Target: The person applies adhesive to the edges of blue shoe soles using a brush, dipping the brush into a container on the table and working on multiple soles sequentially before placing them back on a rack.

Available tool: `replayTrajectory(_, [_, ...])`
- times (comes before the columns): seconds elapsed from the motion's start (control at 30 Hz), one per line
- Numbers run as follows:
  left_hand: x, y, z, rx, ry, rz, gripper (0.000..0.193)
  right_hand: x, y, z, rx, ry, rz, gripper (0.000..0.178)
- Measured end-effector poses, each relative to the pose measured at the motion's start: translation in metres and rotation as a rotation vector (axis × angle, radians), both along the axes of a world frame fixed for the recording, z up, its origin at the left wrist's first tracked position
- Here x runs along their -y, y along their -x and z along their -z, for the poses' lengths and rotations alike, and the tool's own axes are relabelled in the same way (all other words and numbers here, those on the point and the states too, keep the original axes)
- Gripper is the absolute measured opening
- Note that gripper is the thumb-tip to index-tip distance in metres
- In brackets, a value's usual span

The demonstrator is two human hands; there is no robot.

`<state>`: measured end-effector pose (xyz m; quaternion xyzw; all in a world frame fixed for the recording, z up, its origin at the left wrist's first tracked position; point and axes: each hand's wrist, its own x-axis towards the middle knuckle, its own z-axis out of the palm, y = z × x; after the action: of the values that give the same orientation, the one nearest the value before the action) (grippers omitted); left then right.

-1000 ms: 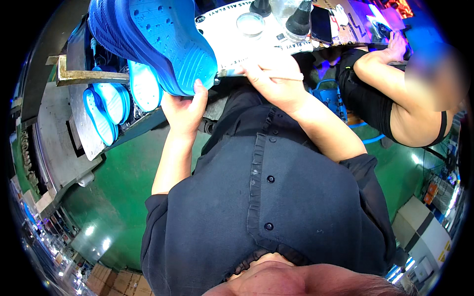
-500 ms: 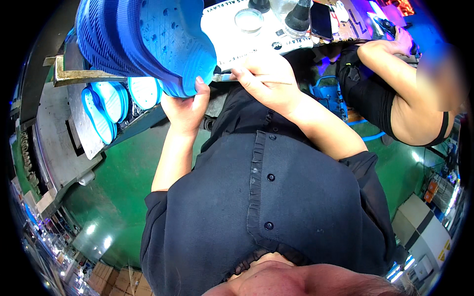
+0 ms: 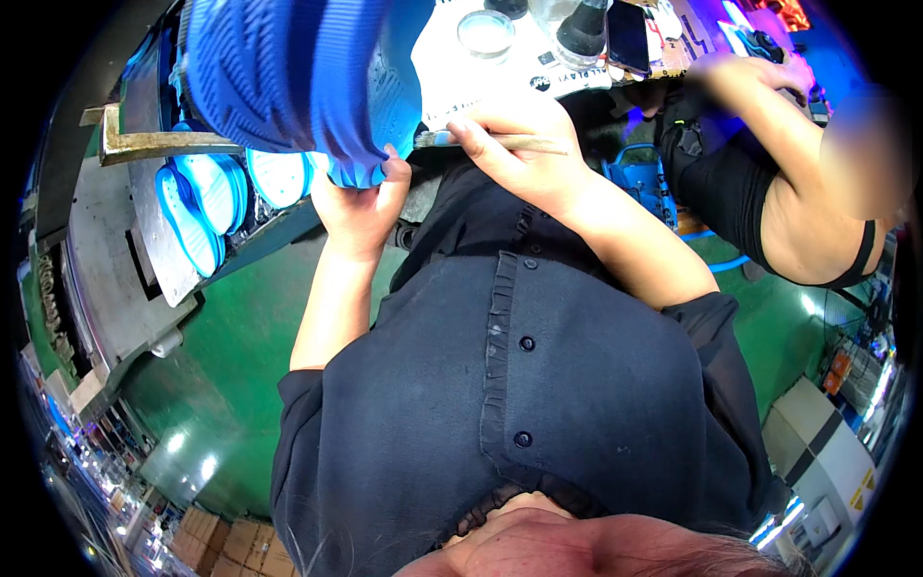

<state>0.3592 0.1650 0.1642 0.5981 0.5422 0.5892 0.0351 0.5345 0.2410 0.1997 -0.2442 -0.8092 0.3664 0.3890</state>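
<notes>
Blue footwear: a large blue clog form (image 3: 336, 82) in the upper left of the frame, its ridged, layered side facing left and its lower end tilted down.
Left hand: the left hand (image 3: 358, 212) is clamped on the lower end of the clog form, thumb on the near edge.
Right hand: the right hand (image 3: 529, 154), at upper centre, is closed around a slim brush-like tool (image 3: 532, 144), thumb and fingers pinching it.
Tool end: points left toward the clog form's edge; whether it touches, I cannot tell.
Hands together or apart: apart, with the tool end between them.
Worktop: the worktop (image 3: 460, 85) runs along the top, with a white printed cover.
On it: a round clear dish (image 3: 486, 35), a dark cone-shaped bottle (image 3: 584, 37) and a black phone (image 3: 628, 38), in that order rightward.
Left side: smaller light-blue clogs (image 3: 275, 179) lie below a worn bar (image 3: 173, 146).
Right edge: a seated co-worker (image 3: 784, 183) in black, beside a blue stool (image 3: 646, 185).
Below: green floor (image 3: 226, 385), with cardboard boxes (image 3: 252, 548) at lower left.
</notes>
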Motion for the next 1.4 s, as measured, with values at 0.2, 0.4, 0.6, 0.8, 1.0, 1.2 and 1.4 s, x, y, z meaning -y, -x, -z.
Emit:
replayTrajectory(0.2, [0.002,0.001,-0.005,-0.007,-0.016,-0.015,0.020,0.000,-0.008,-0.006,-0.021,-0.017,0.033,0.016])
replayTrajectory(0.4, [0.000,-0.007,-0.014,0.341,0.076,0.076,0.035,-0.008,-0.034,-0.005,-0.099,0.010,0.210,0.022])
replayTrajectory(0.6, [0.010,0.002,-0.091,0.908,0.508,0.384,0.067,-0.018,-0.067,0.023,-0.209,0.267,0.326,0.018])
replayTrajectory(0.8, [-0.073,-0.068,-0.147,0.861,0.711,0.793,0.064,-0.024,-0.104,0.024,-0.389,0.503,0.396,0.028])
replayTrajectory(1.0, [-0.296,-0.137,-0.228,1.193,0.558,1.084,0.046,-0.025,-0.122,0.019,-0.411,0.546,0.431,0.030])
replayTrajectory(1.2, [-0.260,-0.189,-0.233,1.016,0.425,1.161,0.047,-0.030,-0.152,0.028,-0.352,0.562,0.519,0.031])
replayTrajectory(1.4, [-0.158,-0.075,-0.109,0.337,0.722,0.799,0.037,-0.028,-0.139,0.041,-0.476,0.620,0.434,0.027])
